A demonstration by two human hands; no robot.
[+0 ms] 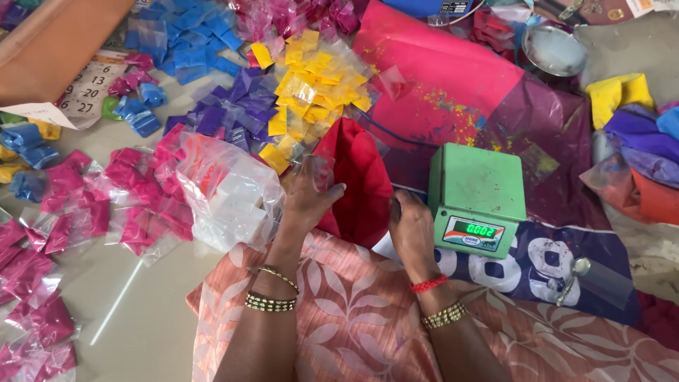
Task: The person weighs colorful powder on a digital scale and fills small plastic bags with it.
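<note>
At the far left, pink packets [49, 233] lie spread over the floor [141, 318], with blue packets [187, 49] farther up beside a calendar sheet [88, 88]. Next comes a clear bag of white blocks [230, 201], touching the left hand's wrist side. Behind it sit purple packets [226, 113] and yellow packets [311, 88].

The left hand [308, 198] rests against the left edge of the red bag [357, 180], its fingers [327, 189] curled over a small clear pouch held against the bag's rim. The red bag stands open and upright between both hands, just beyond the person's lap.

The right hand [412, 230] presses on the bag's right edge; its fingers are bent around something hidden from view, so what they grip cannot be told.

Just right of that hand stands a green scale [477, 198] with a lit display, on a pink sheet [438, 71]. A spoon [574, 274] lies to the lower right, and a steel bowl [553, 48] sits at the top.
</note>
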